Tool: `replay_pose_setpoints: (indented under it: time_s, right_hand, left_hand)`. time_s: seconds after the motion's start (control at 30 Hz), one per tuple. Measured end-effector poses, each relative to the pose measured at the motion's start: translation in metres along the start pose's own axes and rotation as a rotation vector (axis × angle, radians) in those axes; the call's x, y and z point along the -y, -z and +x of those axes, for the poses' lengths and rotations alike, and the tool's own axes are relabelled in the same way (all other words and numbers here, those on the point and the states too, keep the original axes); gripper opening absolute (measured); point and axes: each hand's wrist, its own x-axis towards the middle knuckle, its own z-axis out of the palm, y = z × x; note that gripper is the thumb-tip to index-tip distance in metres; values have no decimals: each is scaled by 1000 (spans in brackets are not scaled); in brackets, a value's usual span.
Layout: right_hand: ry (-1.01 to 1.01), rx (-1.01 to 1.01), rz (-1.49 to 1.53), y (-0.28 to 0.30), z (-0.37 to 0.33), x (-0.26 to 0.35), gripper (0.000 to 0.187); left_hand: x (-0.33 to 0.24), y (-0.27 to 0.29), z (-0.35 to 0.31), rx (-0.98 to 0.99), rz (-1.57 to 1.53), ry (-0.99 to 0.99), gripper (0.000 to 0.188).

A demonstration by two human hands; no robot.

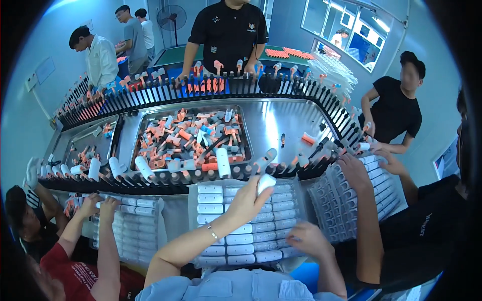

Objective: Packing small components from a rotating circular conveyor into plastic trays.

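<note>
My left hand (245,203), a bracelet at its wrist, is raised at the front rail of the rack. It grips a smooth white rounded plastic casing (266,183). Just beyond the fingers, a grey-and-white piece (266,159) stands on a peg. Below lies a clear plastic tray (300,200) with rows of white casings (240,240); some of its pockets look translucent. My right hand (309,240) hovers at the tray's right edge, fingers loosely bent and apart, with nothing visible in them.
A black peg rack (165,181) rings a steel table (291,120). A metal bin (246,125) holds a heap of orange, grey and white parts (186,138). Co-workers' hands (354,170) work at trays on both sides. A person in black (228,30) stands opposite.
</note>
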Motion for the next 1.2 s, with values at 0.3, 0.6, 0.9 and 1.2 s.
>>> replay_pose_setpoints:
  time_s: [0.3,0.6,0.9,1.2]
  right_hand:
    - [-166,86,-77,-21,-40,21,27]
    - [-415,-287,299,20,8,13,38]
    - [211,-274,-90,68,164,-16,39]
    - [388,91,-196,33,249,29,36]
  left_hand:
    - [45,28,53,-421,367,77,40]
    - [62,68,58,-254,968,195,33]
    - [72,125,7,-516,980,14,40]
    - [56,60,-48,-53,506,-311,11]
